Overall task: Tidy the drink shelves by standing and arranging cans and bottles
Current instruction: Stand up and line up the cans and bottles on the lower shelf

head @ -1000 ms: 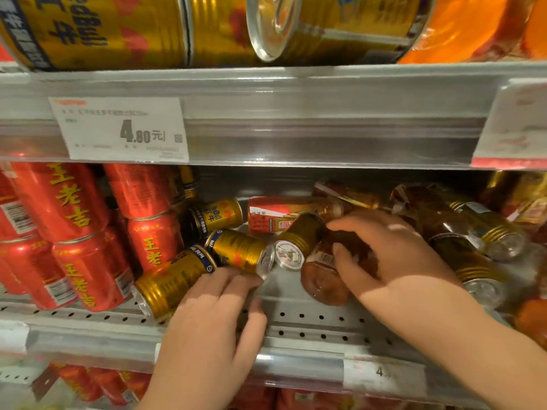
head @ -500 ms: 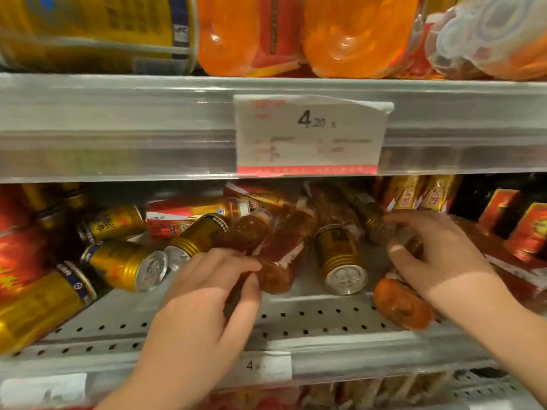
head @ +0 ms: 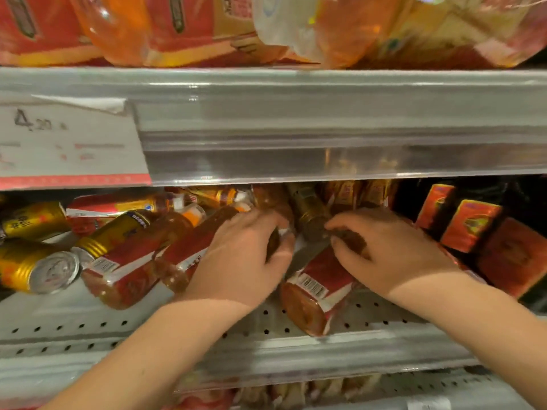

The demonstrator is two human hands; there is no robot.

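Two bare hands reach into a perforated metal shelf (head: 370, 313) cluttered with toppled drinks: the left hand (head: 239, 261) curls over the upper end of a fallen tea bottle (head: 189, 255), its fingers bent around something dark that cannot be made out. The right hand (head: 390, 250) presses fingers-down on a red-labelled bottle (head: 318, 294) lying on its side directly beneath it, base toward the shelf edge, though whether it grips is unclear. Gold cans (head: 38, 267) lie tipped well to the left of both hands, and red cartons (head: 470, 226) stand just right of the right hand
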